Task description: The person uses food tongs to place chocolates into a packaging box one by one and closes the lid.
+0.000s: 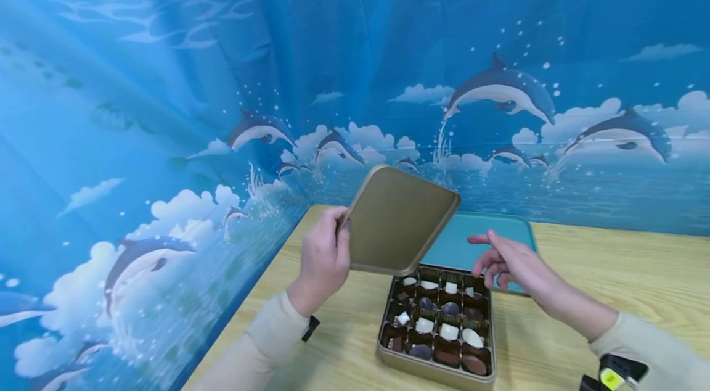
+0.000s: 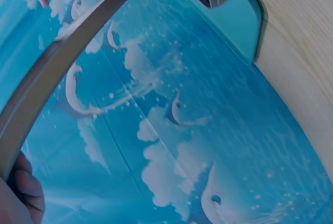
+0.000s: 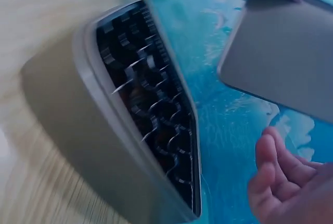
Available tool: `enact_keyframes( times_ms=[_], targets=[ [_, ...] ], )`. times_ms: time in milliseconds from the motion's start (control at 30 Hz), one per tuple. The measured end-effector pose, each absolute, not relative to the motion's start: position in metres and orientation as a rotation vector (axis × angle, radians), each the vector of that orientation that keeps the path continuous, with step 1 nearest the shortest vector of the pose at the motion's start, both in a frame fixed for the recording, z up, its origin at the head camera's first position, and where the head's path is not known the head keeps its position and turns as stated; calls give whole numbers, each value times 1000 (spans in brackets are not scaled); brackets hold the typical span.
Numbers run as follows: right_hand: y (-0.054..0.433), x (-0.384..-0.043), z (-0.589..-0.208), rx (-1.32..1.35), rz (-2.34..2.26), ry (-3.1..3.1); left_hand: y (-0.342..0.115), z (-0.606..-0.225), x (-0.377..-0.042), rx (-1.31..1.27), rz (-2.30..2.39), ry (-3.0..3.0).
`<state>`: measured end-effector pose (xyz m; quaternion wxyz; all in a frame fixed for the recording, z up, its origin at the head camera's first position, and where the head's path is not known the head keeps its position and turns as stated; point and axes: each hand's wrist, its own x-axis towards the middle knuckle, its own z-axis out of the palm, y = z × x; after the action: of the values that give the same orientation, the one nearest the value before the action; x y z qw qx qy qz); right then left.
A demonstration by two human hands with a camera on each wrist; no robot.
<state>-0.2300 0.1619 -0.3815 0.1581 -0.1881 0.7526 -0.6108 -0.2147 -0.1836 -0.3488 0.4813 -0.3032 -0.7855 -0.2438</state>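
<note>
My left hand grips a gold-coloured metal tin lid by its left edge, thumb on the near face. The lid is tilted up above the far end of a chocolate tin. Dark compartments in the tin hold white, brown and dark purple chocolates, among them a white oval one. To the right of the lid, my right hand is in the air with loosely bent fingers and nothing in them. The right wrist view shows those fingers below the lid, beside the tin.
A teal tray or lid lies flat on the wooden table behind the tin, partly covered by it. Around the table's left and back sides hangs a blue dolphin-print curtain. Each wrist carries a dark strap.
</note>
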Motion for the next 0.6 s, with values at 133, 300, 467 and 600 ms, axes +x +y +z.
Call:
enact_keyframes(
  times_ms=[133, 300, 467, 600],
  targets=[
    [168, -244, -377, -553, -1902, 1693, -173, -353, -212, -877, -559, -1809],
    [175, -252, -371, -561, -1894, 1459, -162, -359, -212, -1053, -489, -1669],
    [177, -245, -368, -548, -1812, 1589, -161, -363, -213, -1144, -405, -1604],
    [179, -240, -369, -469, -1813, 1749, -164, -369, -216, -1175, -324, -1597]
  ],
)
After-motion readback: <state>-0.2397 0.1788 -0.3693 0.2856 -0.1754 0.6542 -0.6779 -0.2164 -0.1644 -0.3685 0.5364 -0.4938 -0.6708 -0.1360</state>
